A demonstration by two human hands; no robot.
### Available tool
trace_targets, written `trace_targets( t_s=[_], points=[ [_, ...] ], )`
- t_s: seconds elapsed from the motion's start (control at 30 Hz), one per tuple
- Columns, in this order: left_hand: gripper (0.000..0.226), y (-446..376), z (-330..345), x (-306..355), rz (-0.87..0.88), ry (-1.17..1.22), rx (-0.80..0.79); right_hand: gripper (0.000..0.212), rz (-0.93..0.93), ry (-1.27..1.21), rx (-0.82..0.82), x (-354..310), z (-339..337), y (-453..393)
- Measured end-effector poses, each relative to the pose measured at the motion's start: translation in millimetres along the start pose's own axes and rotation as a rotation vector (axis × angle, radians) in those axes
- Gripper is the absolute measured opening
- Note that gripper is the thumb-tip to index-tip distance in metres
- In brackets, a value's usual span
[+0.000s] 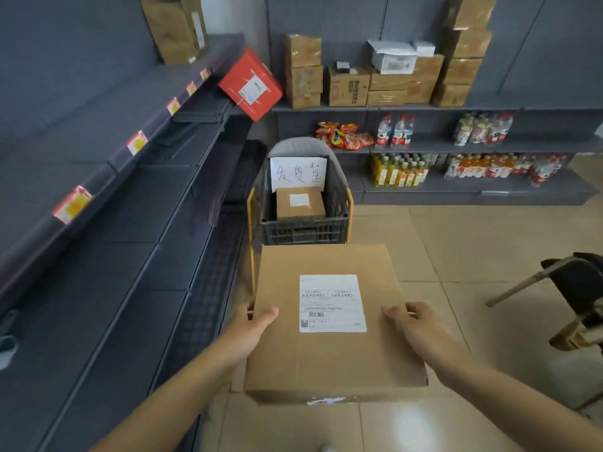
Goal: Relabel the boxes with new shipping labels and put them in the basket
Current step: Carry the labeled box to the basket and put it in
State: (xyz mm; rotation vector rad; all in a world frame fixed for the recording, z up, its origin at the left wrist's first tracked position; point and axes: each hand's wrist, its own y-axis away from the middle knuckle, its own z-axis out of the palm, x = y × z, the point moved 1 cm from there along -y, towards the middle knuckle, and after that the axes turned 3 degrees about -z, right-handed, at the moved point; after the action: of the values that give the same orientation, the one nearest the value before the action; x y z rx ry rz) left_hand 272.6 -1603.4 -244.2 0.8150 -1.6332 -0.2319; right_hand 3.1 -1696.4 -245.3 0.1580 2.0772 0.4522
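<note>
A flat brown cardboard box (329, 353) is held level in front of me, with a white shipping label (332, 303) stuck on its top. My left hand (249, 327) grips its left edge, thumb on top. My right hand (416, 329) grips its right edge the same way. Just beyond the box's far edge stands a dark plastic basket (305, 228) on a chair, with a handwritten paper sign (298, 173) at its back. A smaller brown box (300, 203) with a white label lies inside the basket.
Dark empty shelving (98, 223) runs along the left. A red box (250, 83) leans at the shelf corner. Several brown boxes (385, 76), snacks and drink bottles (401, 169) fill the back shelves. A chair (567, 288) stands at the right on the tiled floor.
</note>
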Motion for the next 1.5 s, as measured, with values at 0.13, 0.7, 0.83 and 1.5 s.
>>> trace_targets(
  t_s=[0.13, 0.7, 0.83, 1.5],
  points=[
    [0.056, -52, -6, 34, -0.021, 0.040, 0.012, 0.046, -0.004, -0.026, -0.025, -34, 8, -65],
    [0.066, -333, -85, 180, -0.071, 0.031, 0.017, 0.046, 0.028, 0.010, -0.067, -185, 94, -348],
    [0.061, -386, -87, 210, -0.077, 0.033, -0.004, 0.038, 0.047, 0.002, -0.043, -208, 100, -400],
    [0.043, -645, -41, 279, -0.330, -0.001, 0.032, 0.025, 0.159, 0.154, -0.217, -217, 160, -681]
  ],
)
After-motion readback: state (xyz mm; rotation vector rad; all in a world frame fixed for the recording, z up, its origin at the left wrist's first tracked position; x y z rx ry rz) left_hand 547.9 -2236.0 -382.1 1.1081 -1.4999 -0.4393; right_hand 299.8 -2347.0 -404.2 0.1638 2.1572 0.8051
